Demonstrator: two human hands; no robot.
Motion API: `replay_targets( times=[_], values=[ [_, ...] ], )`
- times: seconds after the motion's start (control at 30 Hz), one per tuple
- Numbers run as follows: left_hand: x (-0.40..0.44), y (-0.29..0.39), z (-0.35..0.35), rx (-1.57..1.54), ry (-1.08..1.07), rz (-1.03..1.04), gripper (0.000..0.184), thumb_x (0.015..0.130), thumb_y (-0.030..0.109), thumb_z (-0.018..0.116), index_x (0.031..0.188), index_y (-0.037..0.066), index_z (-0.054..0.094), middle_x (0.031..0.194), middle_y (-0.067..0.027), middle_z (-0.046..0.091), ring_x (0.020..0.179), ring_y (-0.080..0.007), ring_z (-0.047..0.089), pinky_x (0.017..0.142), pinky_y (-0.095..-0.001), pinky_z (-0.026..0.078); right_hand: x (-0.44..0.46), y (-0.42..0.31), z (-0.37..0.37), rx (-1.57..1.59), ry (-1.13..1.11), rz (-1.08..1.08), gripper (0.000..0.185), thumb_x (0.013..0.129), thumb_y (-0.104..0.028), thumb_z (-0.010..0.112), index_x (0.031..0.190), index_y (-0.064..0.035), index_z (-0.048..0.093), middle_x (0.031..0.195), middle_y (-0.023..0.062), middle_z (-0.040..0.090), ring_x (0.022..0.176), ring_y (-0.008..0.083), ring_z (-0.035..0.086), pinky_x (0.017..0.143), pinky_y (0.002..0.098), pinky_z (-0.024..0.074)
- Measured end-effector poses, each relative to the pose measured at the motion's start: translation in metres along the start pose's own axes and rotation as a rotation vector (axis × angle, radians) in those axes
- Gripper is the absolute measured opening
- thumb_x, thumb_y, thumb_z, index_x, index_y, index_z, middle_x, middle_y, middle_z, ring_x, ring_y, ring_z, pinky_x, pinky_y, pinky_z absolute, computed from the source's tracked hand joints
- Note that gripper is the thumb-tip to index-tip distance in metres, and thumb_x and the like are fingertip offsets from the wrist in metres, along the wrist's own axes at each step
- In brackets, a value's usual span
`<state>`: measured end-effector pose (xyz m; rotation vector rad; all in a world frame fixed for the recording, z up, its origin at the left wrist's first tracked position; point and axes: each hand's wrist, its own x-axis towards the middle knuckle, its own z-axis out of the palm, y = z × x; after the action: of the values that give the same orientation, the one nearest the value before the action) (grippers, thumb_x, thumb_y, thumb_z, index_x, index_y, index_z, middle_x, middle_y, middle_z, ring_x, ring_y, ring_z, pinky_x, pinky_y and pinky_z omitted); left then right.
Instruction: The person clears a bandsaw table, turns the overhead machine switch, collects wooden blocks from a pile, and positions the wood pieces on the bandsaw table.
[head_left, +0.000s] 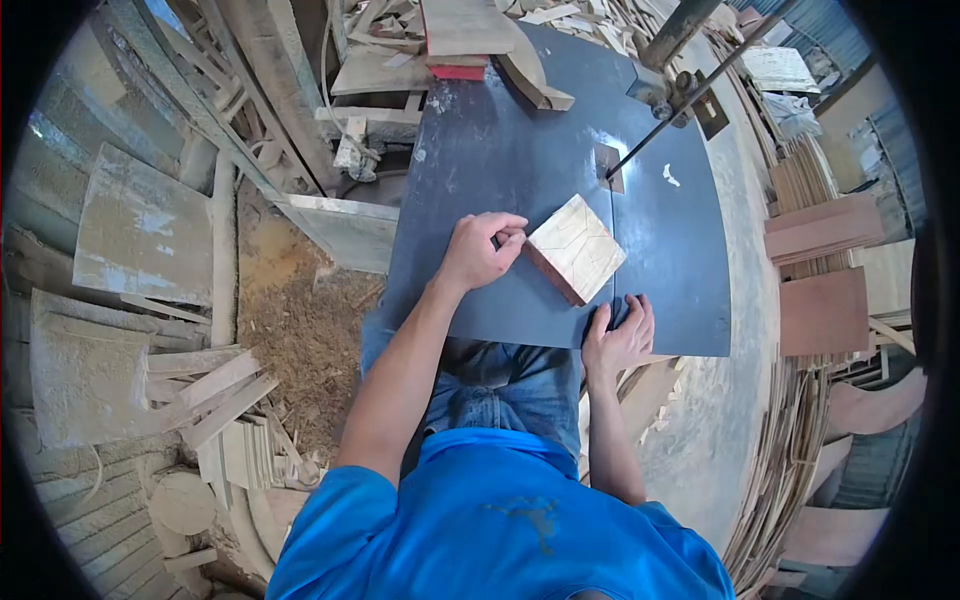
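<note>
A squarish wooden block (577, 247) with pencil lines on its pale top lies turned at an angle on the dark machine table (480, 180). My left hand (484, 250) is at the block's left corner, its fingers curled and the fingertips close to the wood; whether they touch it is unclear. My right hand (618, 338) rests on the table's front edge, just below the block, with its fingers apart and nothing in it. A thin saw blade (660, 125) comes down to the square insert (609, 168) behind the block.
A curved wooden piece (530, 70) and stacked boards (465, 30) lie at the table's back left. The blade guide (686, 90) stands at the back right. Stacked panels (825, 310) are on the right, sawdust (320, 340) on the left floor.
</note>
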<state>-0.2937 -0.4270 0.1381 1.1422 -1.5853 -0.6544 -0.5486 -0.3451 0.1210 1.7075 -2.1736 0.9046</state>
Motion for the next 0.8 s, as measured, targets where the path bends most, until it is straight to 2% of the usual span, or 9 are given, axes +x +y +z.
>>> replay_targets(
  times=[0.43,0.53,0.67,0.73,0.8],
  values=[
    [-0.001,0.000,0.002,-0.053,0.036,-0.026,0.021,0.085,0.013,0.070,0.102,0.001,0.073,0.087,-0.0139,0.075,0.076,-0.0201,0.073,0.071,-0.0315,0.056,0.001,-0.003,-0.004,-0.015,-0.050,0.034,0.043,0.085,-0.034,0.065,0.120,-0.0081,0.061,0.143,0.0133,0.051,0.135,0.0331,0.043,0.110,0.0502,0.0278],
    [-0.001,0.004,0.001,-0.002,0.025,-0.047,0.021,0.086,0.013,0.070,0.102,0.000,0.073,0.086,-0.0135,0.074,0.075,-0.0200,0.072,0.071,-0.0315,0.056,0.004,-0.003,-0.004,-0.042,-0.071,0.028,0.042,0.085,-0.032,0.065,0.119,-0.0074,0.061,0.141,0.0143,0.052,0.131,0.0353,0.045,0.109,0.0509,0.0286],
    [-0.002,0.003,0.002,0.003,0.051,-0.019,0.019,0.085,0.012,0.070,0.101,0.001,0.072,0.083,-0.0128,0.073,0.072,-0.0198,0.071,0.069,-0.0314,0.055,0.020,-0.010,-0.004,-0.072,-0.167,0.027,0.033,0.084,-0.025,0.063,0.110,-0.0055,0.063,0.134,0.0171,0.055,0.123,0.0368,0.049,0.104,0.0495,0.0345],
    [0.000,0.002,0.005,-0.010,0.082,0.020,0.018,0.083,0.010,0.068,0.098,0.001,0.072,0.081,-0.0132,0.073,0.068,-0.0225,0.070,0.066,-0.0330,0.056,0.022,-0.016,-0.001,-0.040,-0.090,0.004,0.027,0.084,-0.021,0.063,0.106,-0.0055,0.064,0.131,0.0179,0.057,0.122,0.0365,0.050,0.103,0.0489,0.0359],
    [0.001,0.003,0.004,0.012,0.076,0.025,0.017,0.084,0.010,0.069,0.098,0.002,0.072,0.082,-0.0131,0.073,0.071,-0.0222,0.072,0.067,-0.0330,0.056,0.020,-0.015,0.004,-0.034,-0.022,-0.025,0.027,0.084,-0.020,0.064,0.107,-0.0058,0.065,0.130,0.0181,0.057,0.122,0.0365,0.050,0.104,0.0490,0.0356]
  ],
)
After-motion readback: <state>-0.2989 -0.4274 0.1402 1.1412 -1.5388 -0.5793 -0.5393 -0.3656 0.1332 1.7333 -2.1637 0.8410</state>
